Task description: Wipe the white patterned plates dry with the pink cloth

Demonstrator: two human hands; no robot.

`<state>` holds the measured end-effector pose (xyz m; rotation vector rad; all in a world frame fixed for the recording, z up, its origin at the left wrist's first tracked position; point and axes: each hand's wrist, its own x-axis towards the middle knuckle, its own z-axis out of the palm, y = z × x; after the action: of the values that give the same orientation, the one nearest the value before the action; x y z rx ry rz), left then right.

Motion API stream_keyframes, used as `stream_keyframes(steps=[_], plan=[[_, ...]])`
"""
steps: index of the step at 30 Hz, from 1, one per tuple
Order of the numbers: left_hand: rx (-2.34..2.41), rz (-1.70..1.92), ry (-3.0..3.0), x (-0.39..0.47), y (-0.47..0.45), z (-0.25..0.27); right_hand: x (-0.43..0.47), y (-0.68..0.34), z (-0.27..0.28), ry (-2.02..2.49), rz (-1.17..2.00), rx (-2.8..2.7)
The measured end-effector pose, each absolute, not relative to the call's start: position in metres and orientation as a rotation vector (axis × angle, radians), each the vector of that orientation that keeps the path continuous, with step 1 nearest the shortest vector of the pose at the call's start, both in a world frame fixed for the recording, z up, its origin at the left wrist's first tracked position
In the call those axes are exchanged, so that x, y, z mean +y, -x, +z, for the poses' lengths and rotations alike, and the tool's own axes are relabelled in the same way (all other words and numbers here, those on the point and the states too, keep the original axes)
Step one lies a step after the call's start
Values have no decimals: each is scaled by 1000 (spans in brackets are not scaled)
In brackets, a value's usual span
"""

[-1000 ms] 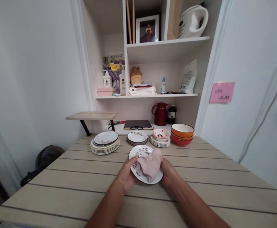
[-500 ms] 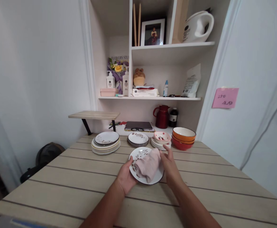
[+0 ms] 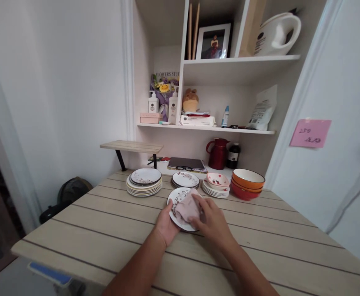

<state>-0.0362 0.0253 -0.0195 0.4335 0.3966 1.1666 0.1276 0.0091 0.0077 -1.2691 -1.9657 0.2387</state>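
A white plate [image 3: 174, 198] with a dark rim and a leafy print is held tilted above the table, in front of the stacks. My left hand [image 3: 167, 225] grips its left edge, thumb on top and the other fingers hidden beneath. A pale pink cloth [image 3: 186, 209] lies bunched on the plate's face. My right hand [image 3: 212, 220] is closed on the cloth from the right, its fingers pressing it to the plate.
Behind the plate stand a stack of large plates [image 3: 144, 187], dark-rimmed plates [image 3: 184, 179], small dishes [image 3: 216, 189] and orange and red bowls [image 3: 248, 187]. A red jug [image 3: 218, 155] and a dark bottle [image 3: 234, 156] are farther back. A small raised shelf [image 3: 132, 146] is at the left.
My right hand has come from the plate's right edge onto the cloth and now grips it. The plate is still in my left hand. The camera view has turned slightly left.
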Motion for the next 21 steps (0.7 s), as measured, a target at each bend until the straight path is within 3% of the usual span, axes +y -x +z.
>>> stream_keyframes(steps=[21], plan=[[353, 1105, -493, 21, 33, -22, 15, -126, 2, 1539, -152, -1963]])
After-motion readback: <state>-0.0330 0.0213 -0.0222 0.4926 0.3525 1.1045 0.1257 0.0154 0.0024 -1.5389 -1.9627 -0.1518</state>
